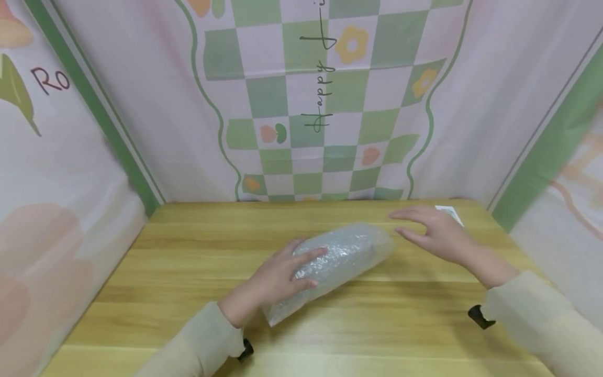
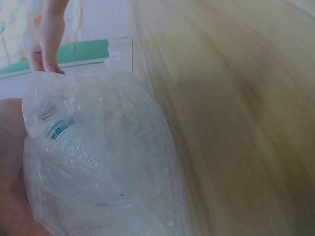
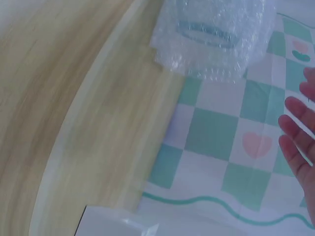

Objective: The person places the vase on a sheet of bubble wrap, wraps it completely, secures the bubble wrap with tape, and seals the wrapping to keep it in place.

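Observation:
A long bundle of clear bubble wrap point(image 1: 346, 256) lies slantwise on the wooden table, its far end toward the right. Something glassy with a patterned, ribbed surface shows through the wrap point(image 2: 108, 157) in the left wrist view. My left hand point(image 1: 278, 275) grips the nearer end from the left, thumb and forefinger spread over the top; its other fingers are partly hidden. Off the bundle's far end, my right hand point(image 1: 438, 233) is held in the air with fingers extended and nothing in them. The right wrist view shows its fingers point(image 3: 300, 132) apart from the wrap.
A small white card with a green print point(image 1: 449, 213) lies at the table's back right, partly behind the right hand. Printed cloth curtains point(image 1: 311, 104) rise along the back and both sides of the wooden table point(image 1: 188, 262).

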